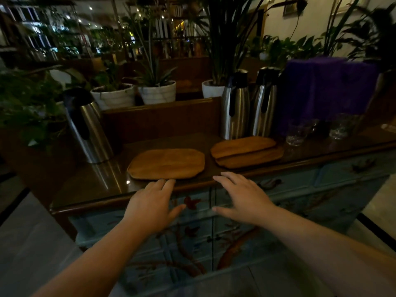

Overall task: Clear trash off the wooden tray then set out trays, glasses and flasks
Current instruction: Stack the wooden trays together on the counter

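Both the left hand [153, 205] and right hand [242, 198] hover spread and empty at six o'clock of the wooden tray [167, 163], likely light, rigid, best gripped by opposite edges.

The lower tray [250, 158] lies half under another — glasses [297, 133] blurred, dim against purple cloth [325, 91].

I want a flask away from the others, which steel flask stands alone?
The steel flask with the black top at the far left, left of the single wooden tray; the other two flasks stand paired on the right.
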